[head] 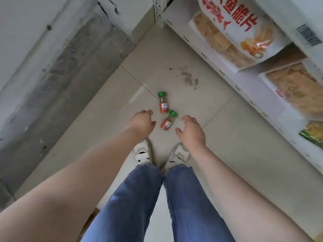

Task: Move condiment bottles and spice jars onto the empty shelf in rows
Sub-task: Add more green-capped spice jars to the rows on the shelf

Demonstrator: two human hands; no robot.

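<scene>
Tiled floor [244,137] fills most of the view, beige tiles with thin grout lines, a grey dirt smudge [187,76] toward the far side. Left side: rough grey concrete wall [52,67]. Right side: white shelf unit [227,72] with numbered edge strip, stocked with snack bags [236,32], big one with red Chinese print and barcode, more clear packs of yellow crisps below it; a green-edged pack [312,135] at the near right.

Person stands looking straight down: blue jeans [157,206], white sneakers [145,152] with black marks, toes pointing at the jars. Both bare forearms reach down toward the floor.

Left hand [141,122]: fingers loosely curled, holding nothing, just left of the jars, not touching either as far as visible. Right hand [191,130]: fingers spread and relaxed, thumb out, holding nothing, just right of the near jar, small gap between.

Two spice jars lie on their sides on the floor between the hands, in front of the shoes, near a grout line crossing. Far spice jar [163,103]: green cap pointing away, orange label with small white sticker, brownish powder inside. Near spice jar [168,121]: same kind, green cap pointing up-right, tilted diagonally, base toward the left shoe. Near jar's cap sits just beside the far jar's base; cannot tell if they touch. Neither jar is on the shelf.
</scene>
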